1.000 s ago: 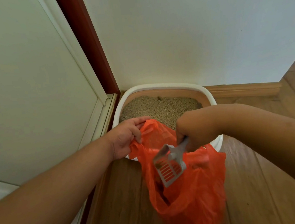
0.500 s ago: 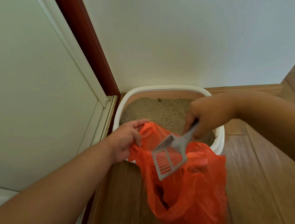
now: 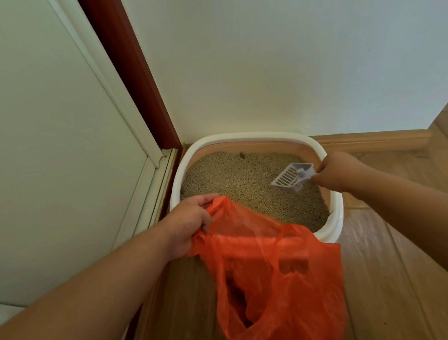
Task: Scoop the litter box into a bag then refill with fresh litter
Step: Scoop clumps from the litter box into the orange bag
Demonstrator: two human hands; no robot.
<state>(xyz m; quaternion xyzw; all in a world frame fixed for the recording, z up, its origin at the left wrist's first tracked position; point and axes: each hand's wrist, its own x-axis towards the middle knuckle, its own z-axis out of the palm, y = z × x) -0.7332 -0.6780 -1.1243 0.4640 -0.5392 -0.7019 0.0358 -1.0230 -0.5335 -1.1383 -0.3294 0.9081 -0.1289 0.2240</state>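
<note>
Location: a room corner in a home. Indicators: wood-plank floor (image 3: 385, 277) with wooden skirting board (image 3: 368, 139); plain painted wall (image 3: 287, 49); pale door panel (image 3: 29, 137) with a dark red frame (image 3: 132, 73); a litter box (image 3: 241, 136) of cat litter (image 3: 235, 179) set on the floor against the wall.

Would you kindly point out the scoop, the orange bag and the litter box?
scoop (image 3: 285, 177), head view, slotted blade.
orange bag (image 3: 289, 297), head view, front side below handle cut-out.
litter box (image 3: 241, 136), head view, far white rim.

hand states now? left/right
Left hand: grips the bag by its rim.
Right hand: holds the scoop over the litter box.
</note>
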